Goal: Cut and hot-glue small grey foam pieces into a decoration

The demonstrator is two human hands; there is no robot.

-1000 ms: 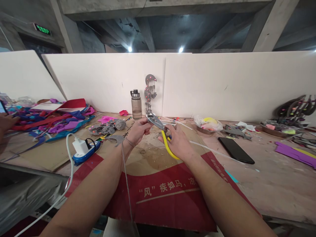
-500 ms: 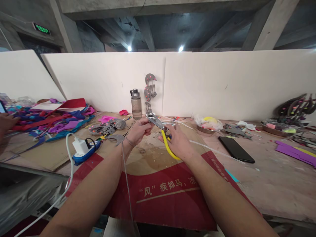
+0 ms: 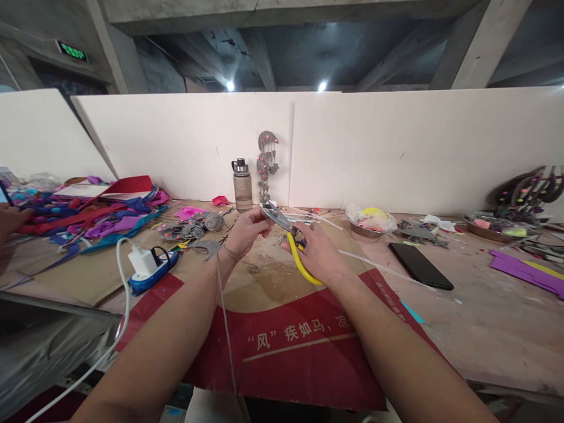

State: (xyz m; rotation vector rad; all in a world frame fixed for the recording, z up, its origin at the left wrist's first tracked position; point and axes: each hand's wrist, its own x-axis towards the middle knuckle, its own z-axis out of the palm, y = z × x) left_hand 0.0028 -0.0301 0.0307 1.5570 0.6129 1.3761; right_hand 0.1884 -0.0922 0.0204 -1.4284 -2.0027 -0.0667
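Observation:
My right hand [image 3: 315, 249] is closed round the yellow handles of a pair of pliers [image 3: 304, 263], whose metal jaws point up and left. At the tip of the jaws my left hand [image 3: 247, 236] is pinched; whatever sits between its fingers is too small to make out. Grey yarn [image 3: 225, 329] hangs over my left wrist and runs down past the table edge. A grey felt crescent [image 3: 208, 248] lies beside that wrist. Under both hands is a red and brown cardboard sheet [image 3: 299, 358] with printed characters.
A water bottle [image 3: 242, 187] and a grey hanging ornament [image 3: 267, 158] stand by the white board. Left are a blue power strip [image 3: 154, 276], felt scraps [image 3: 110, 220] and another person's hand [image 3: 13, 218]. A phone [image 3: 420, 266] and a bowl [image 3: 371, 228] lie right.
Almost nothing differs. The view has shifted very slightly, while both hands and the pliers keep the same pose.

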